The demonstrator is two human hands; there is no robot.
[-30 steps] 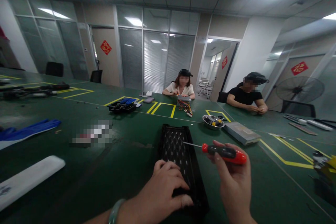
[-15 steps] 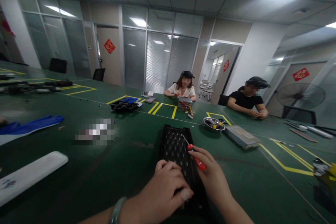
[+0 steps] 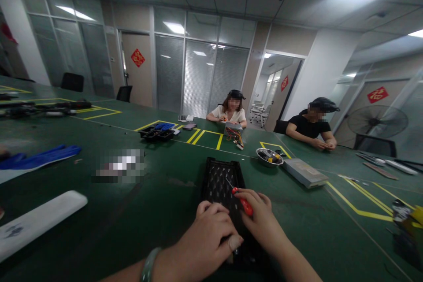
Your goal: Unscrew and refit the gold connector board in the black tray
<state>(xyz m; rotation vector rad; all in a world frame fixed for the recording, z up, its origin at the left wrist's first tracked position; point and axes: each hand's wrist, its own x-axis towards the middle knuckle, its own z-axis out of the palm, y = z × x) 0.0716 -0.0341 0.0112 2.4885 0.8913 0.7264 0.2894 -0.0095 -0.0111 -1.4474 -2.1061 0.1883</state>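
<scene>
A long black tray-like part (image 3: 220, 177) with a diamond-patterned surface lies lengthwise on the table before me. My right hand (image 3: 259, 216) is wrapped round a screwdriver (image 3: 246, 206) with a red handle; its thin metal shaft points up and left over the patterned surface. I cannot tell whether the tip touches it. My left hand (image 3: 213, 233), with a green bangle on the wrist, lies across the near part of the black piece. Its fingers are curled in, with the thumb close to them. Whatever they pinch is hidden.
A metal bowl (image 3: 269, 157) of small parts and a grey box (image 3: 306, 172) stand beyond, to the right. Leftward lie a white case (image 3: 42, 218), blue gloves (image 3: 42, 157) and black trays (image 3: 158, 133). Two people (image 3: 231, 112) sit across the table.
My right hand and the screwdriver have shifted slightly left, and the shaft lies further left over the patterned surface. My left hand stays almost where it was.
</scene>
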